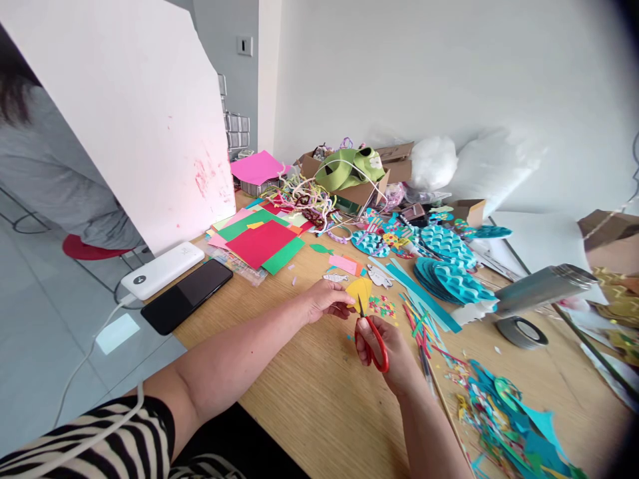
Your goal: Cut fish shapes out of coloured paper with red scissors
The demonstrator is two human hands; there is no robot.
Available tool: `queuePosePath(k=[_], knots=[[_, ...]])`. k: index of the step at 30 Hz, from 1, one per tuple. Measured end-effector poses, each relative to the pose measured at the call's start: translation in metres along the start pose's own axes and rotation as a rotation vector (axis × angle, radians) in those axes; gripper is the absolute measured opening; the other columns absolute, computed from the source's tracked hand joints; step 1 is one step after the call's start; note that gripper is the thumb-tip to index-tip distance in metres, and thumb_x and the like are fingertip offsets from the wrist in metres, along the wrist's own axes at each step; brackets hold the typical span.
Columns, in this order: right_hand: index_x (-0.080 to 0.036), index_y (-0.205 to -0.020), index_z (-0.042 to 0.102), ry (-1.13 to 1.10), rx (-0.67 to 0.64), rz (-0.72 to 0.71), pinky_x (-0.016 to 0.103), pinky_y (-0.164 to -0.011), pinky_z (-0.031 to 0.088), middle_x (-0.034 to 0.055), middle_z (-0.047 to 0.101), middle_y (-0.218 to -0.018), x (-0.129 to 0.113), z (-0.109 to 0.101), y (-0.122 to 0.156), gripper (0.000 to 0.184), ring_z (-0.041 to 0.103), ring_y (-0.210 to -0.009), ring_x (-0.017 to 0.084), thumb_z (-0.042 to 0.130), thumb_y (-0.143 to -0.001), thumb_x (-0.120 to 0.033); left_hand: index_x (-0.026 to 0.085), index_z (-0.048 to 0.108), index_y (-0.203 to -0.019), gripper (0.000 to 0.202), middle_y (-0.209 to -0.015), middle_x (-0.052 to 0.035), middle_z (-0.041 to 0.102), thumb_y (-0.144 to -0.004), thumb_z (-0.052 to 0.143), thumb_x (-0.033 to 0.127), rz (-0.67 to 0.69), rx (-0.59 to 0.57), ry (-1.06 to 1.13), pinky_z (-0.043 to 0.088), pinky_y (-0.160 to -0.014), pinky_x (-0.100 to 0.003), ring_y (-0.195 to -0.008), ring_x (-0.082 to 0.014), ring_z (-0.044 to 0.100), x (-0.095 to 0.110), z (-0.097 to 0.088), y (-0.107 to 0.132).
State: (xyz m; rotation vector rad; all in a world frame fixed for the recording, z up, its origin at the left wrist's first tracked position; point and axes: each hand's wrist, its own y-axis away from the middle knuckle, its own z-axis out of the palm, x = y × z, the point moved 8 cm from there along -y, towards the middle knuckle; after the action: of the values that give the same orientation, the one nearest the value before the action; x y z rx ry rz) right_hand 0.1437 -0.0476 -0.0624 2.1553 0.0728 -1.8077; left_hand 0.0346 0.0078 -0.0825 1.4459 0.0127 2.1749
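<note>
My left hand pinches a small yellow paper piece just above the wooden table. Fingers of my right hand are through the loops of red-handled scissors, whose blades point up into the yellow paper. Small multicoloured paper scraps lie right beside the scissors. Two white paper fish cut-outs rest just beyond my hands.
Stacked red, green and pink paper sheets, a black phone and white power bank lie left. Teal scalloped paper shapes, strips, tape roll and scrap heap lie right. A white board screens another seated person.
</note>
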Motion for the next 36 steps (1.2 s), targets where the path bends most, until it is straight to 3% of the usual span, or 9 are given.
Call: queuePosePath(k=[11,27,36], knots=[[-0.018,-0.068,0.055,-0.077,-0.103,-0.049,0.023,-0.045,0.039,0.0001,0.058,-0.057,-0.0006,0.0057,0.001,0.049,0.052,-0.046,0.011,0.06,-0.081,-0.064,0.011,0.064,-0.071,0.035,-0.073,-0.006,0.067,-0.047,0.078,0.033,0.005,-0.024,-0.015,0.047,-0.067,-0.03,-0.062,-0.0124,0.059,-0.0012,0.0006,-0.0005],[-0.02,-0.065,0.051,-0.061,-0.038,-0.028,0.023,-0.039,0.037,-0.002,0.056,-0.05,-0.0013,0.0024,-0.0008,0.05,0.049,-0.04,0.011,0.071,-0.069,-0.066,0.011,0.065,-0.072,0.034,-0.072,-0.0049,0.067,-0.047,0.077,0.031,-0.01,-0.026,-0.024,0.047,-0.064,-0.028,-0.061,-0.012,0.059,-0.0029,-0.0001,-0.0018],[-0.02,-0.063,0.051,-0.031,-0.044,-0.016,0.022,-0.039,0.035,-0.002,0.056,-0.049,0.0016,0.0026,-0.0002,0.049,0.048,-0.039,0.011,0.07,-0.071,-0.065,0.013,0.063,-0.074,0.038,-0.068,-0.0009,0.062,-0.048,0.08,0.034,0.009,0.008,0.009,0.048,-0.062,-0.028,-0.058,-0.0098,0.055,0.0014,-0.0014,0.0007]])
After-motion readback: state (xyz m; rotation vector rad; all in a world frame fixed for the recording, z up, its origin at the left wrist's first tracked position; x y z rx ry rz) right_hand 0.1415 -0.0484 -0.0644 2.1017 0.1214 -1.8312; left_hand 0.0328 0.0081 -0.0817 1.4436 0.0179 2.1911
